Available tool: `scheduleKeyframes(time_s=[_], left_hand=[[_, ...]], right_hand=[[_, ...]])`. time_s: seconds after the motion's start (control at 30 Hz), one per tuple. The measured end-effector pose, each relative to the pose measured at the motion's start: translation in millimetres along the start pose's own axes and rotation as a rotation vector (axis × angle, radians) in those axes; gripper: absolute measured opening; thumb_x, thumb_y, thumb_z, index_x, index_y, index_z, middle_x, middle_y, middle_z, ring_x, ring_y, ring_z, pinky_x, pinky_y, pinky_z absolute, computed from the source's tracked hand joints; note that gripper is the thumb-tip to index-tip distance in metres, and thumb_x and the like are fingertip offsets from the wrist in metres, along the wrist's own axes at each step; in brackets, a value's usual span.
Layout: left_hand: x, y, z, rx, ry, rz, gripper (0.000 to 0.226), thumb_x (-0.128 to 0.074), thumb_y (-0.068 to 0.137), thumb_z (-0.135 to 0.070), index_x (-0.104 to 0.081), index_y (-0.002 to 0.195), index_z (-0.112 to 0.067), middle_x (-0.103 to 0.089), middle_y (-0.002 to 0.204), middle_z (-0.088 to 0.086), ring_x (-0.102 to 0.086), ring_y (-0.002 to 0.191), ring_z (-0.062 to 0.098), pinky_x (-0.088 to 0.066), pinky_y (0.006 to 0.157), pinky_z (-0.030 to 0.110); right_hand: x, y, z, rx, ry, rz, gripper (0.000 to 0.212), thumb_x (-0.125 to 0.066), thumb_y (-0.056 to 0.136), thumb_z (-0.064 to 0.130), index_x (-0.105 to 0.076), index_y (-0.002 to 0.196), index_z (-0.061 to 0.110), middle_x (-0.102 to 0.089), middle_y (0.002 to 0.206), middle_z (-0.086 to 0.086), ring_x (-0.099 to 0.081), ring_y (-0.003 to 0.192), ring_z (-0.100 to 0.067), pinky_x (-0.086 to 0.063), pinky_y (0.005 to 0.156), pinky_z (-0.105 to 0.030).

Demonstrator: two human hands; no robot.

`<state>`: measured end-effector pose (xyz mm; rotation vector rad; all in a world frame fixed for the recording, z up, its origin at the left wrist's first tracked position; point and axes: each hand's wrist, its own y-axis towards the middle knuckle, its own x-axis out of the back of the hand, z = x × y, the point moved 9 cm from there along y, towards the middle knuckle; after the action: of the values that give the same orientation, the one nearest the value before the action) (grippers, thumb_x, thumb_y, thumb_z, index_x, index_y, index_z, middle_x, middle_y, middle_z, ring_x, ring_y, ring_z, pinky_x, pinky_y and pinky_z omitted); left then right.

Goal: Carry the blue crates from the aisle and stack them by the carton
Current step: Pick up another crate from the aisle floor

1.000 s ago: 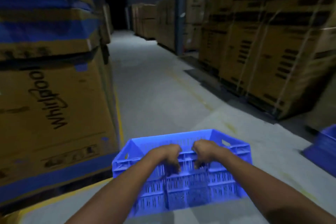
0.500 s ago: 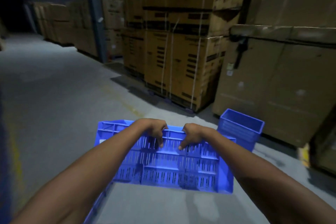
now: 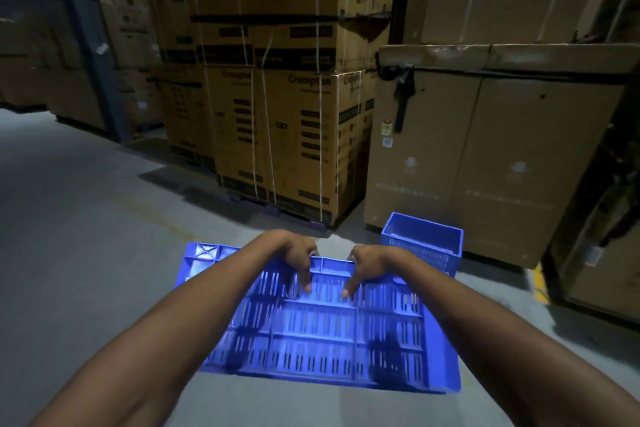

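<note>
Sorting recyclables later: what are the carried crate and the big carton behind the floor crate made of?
Carried crate: looks like moulded blue plastic, slightly glossy, with slotted, ribbed walls. Big carton: apparently brown corrugated cardboard, matte, with a black strap around its top.

Two blue crates — one carried crate (image 3: 322, 329) held up in front, one standing crate (image 3: 423, 243) on the floor. Two hands, a left hand (image 3: 294, 253) and a right hand (image 3: 367, 263). One large plain carton (image 3: 485, 156). Strapped printed boxes (image 3: 277, 97) in stacks — too many and too dim to count.
</note>
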<state>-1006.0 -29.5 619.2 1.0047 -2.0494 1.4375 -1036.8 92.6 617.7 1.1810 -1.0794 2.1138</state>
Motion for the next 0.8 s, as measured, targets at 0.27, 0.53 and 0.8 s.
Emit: scheduleKeyframes(time_s=[0.27,0.53,0.8], left_hand=[[127.2,130.3,-16.6,-0.164,0.186,-0.011,0.031,-0.086,0.069,-0.010,-0.069,0.093,-0.018,-0.071,0.092,0.000,-0.070,0.084,0.023,-0.059,0.064,0.035],[211.8,282.6,-26.4,-0.266,0.530,-0.299,0.036,-0.081,0.073,-0.029,-0.068,0.105,-0.017,-0.070,0.106,0.009,-0.064,0.100,0.028,-0.048,0.077,0.034],[318.0,456.1,-68.4,-0.284,0.550,-0.363,0.035,-0.079,0.077,-0.033,-0.065,0.105,-0.016,-0.066,0.109,0.010,-0.061,0.103,0.031,-0.049,0.079,0.039]], right_hand=[[86.9,113.0,-85.5,-0.211,0.029,-0.037,0.065,-0.084,0.060,0.060,-0.068,0.102,0.014,-0.068,0.103,-0.003,-0.065,0.093,-0.023,-0.053,0.082,-0.032],[139.8,217.4,-175.0,-0.327,-0.024,-0.349,0.046,-0.076,0.070,0.058,-0.058,0.080,0.016,-0.068,0.095,-0.008,-0.064,0.093,-0.029,-0.045,0.069,-0.033],[233.8,335.2,-300.9,-0.323,-0.118,-0.477,0.039,-0.073,0.076,0.054,-0.057,0.080,0.019,-0.068,0.094,-0.007,-0.065,0.092,-0.031,-0.041,0.068,-0.035]])
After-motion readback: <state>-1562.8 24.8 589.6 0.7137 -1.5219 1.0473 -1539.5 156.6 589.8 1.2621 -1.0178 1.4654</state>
